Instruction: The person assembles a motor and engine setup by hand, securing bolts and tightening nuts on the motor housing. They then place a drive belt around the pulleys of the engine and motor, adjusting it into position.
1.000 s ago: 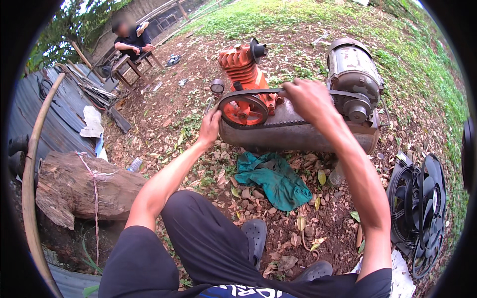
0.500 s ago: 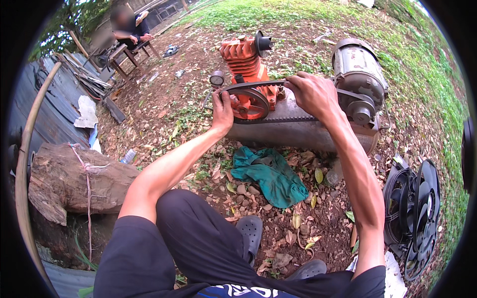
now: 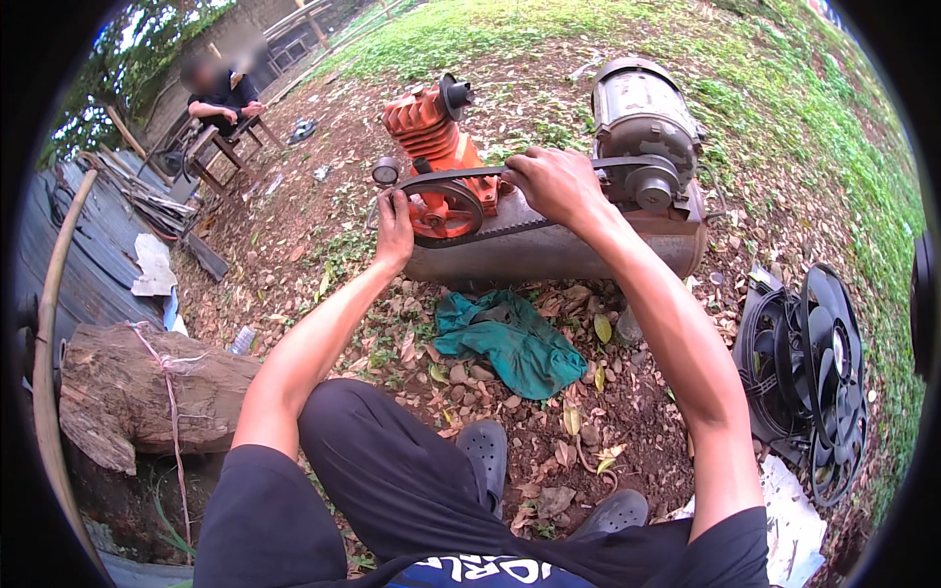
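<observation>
I've got a black cogged belt (image 3: 461, 176) strung between the orange-red spoked flywheel (image 3: 453, 226) on the left and a small grey motor pulley (image 3: 655, 184) on the right. Upper run goes across to the motor side; lower run shows its teeth, then is hidden from me. Can't confirm seating in either groove. Flywheel has a dark rim, sits low beside the orange finned pump head (image 3: 424, 125). Motor (image 3: 642, 110): grey, paint worn patchy, above the right end of the tank (image 3: 529, 257). Tank: grey-brown, scuffed, horizontal on leaf-littered ground (image 3: 294, 211).
</observation>
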The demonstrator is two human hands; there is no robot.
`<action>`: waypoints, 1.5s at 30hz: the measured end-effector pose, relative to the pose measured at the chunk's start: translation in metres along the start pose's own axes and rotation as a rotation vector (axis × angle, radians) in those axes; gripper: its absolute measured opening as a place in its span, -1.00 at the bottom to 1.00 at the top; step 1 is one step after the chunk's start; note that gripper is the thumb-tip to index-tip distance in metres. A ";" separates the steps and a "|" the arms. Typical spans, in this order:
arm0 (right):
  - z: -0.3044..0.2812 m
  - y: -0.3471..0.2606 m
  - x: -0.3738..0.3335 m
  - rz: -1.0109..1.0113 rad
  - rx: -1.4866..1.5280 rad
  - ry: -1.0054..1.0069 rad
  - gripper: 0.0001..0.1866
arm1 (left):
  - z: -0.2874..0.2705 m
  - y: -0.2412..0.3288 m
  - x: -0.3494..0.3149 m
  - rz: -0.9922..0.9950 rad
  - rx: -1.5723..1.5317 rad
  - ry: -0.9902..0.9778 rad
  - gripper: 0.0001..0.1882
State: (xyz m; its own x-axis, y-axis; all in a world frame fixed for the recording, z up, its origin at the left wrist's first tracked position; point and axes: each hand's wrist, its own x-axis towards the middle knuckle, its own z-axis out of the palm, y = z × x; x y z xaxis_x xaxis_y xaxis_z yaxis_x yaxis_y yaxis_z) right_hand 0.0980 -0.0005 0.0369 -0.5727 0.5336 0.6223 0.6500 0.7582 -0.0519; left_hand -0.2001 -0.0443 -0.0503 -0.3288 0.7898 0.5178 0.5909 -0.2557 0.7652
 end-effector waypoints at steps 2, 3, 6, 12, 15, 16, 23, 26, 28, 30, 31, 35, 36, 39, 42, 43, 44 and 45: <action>0.001 0.002 -0.006 -0.033 -0.011 0.072 -0.75 | 0.002 0.007 -0.001 -0.068 0.023 -0.047 -0.48; 0.001 0.004 -0.009 -0.022 -0.025 0.067 -0.75 | 0.004 0.010 -0.003 -0.057 0.023 -0.064 -0.48; 0.001 0.006 -0.007 -0.011 -0.031 0.068 -0.74 | 0.005 0.013 0.000 -0.018 0.020 -0.070 -0.48; -0.004 0.006 -0.009 0.030 -0.049 0.022 -0.74 | 0.021 0.024 -0.009 -0.112 -0.148 -0.119 -0.41; 0.005 -0.009 -0.001 -0.029 -0.015 0.086 -0.74 | -0.013 -0.008 0.005 0.018 0.091 -0.045 -0.40; 0.008 -0.005 -0.005 -0.030 -0.035 0.088 -0.74 | -0.008 -0.004 0.001 -0.022 0.119 -0.092 -0.40; -0.007 -0.013 -0.016 -0.084 -0.198 0.127 -0.60 | -0.016 0.030 0.004 -0.183 0.223 -0.246 -0.36; 0.001 -0.019 -0.034 -0.142 -0.295 0.126 -0.39 | -0.013 0.032 0.000 -0.156 0.144 -0.225 -0.32; 0.014 -0.021 -0.050 -0.340 -0.411 0.099 -0.28 | -0.015 0.028 -0.001 -0.134 0.150 -0.234 -0.29; 0.033 -0.033 -0.056 -0.407 -0.210 0.079 -0.39 | -0.023 0.013 0.004 -0.086 0.194 -0.224 -0.24; 0.043 -0.034 -0.063 -0.335 -0.149 0.012 -0.40 | -0.020 0.013 0.003 -0.105 0.177 -0.249 -0.24; 0.079 -0.024 -0.077 -0.173 -0.036 -0.069 -0.53 | -0.010 0.026 -0.009 -0.149 0.103 -0.258 -0.25; 0.085 -0.024 -0.080 -0.188 -0.106 0.053 -0.58 | -0.005 0.016 -0.017 -0.106 0.115 -0.220 -0.25; 0.094 -0.032 -0.078 -0.151 -0.044 -0.014 -0.61 | -0.007 -0.038 -0.030 -0.141 0.100 -0.173 -0.30; 0.099 -0.022 -0.088 -0.059 -0.013 -0.034 -0.66 | 0.019 0.006 -0.046 -0.603 -0.258 -0.346 -0.38; 0.100 -0.029 -0.083 -0.033 0.007 -0.052 -0.66 | 0.018 0.004 -0.047 -0.646 -0.309 -0.306 -0.39; 0.101 -0.034 -0.079 -0.032 0.015 -0.053 -0.68 | 0.016 0.002 -0.048 -0.689 -0.361 -0.267 -0.39; 0.101 -0.038 -0.077 -0.030 0.022 -0.055 -0.70 | 0.016 -0.001 -0.050 -0.731 -0.414 -0.228 -0.39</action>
State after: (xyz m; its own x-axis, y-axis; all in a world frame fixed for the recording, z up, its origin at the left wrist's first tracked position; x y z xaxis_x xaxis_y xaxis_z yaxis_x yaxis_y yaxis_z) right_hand 0.0671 -0.0323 -0.0882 -0.6187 0.5296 0.5803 0.6212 0.7820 -0.0515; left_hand -0.1722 -0.0746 -0.0830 -0.3394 0.9162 -0.2129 -0.0405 0.2119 0.9765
